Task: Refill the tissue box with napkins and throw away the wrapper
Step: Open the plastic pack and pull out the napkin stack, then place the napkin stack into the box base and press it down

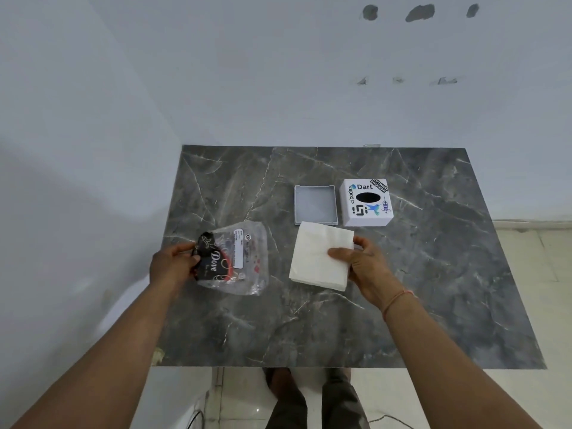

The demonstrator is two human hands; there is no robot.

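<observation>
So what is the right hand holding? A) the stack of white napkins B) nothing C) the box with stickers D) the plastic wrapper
A: the right hand grips the stack of white napkins by its edge, while the left hand holds the wrapper.

The bench (340, 320) has a smooth, dark grey marble-look surface with pale veins and a dull sheen. The wrapper (238, 261) is thin, crinkled, glossy clear plastic with print. The napkins (318, 258) are soft, matt white paper. At twelve o'clock of them, the tray (315, 205) looks like smooth, pale plastic; the tissue box (366, 202) at one o'clock is matt white with stickers.
</observation>
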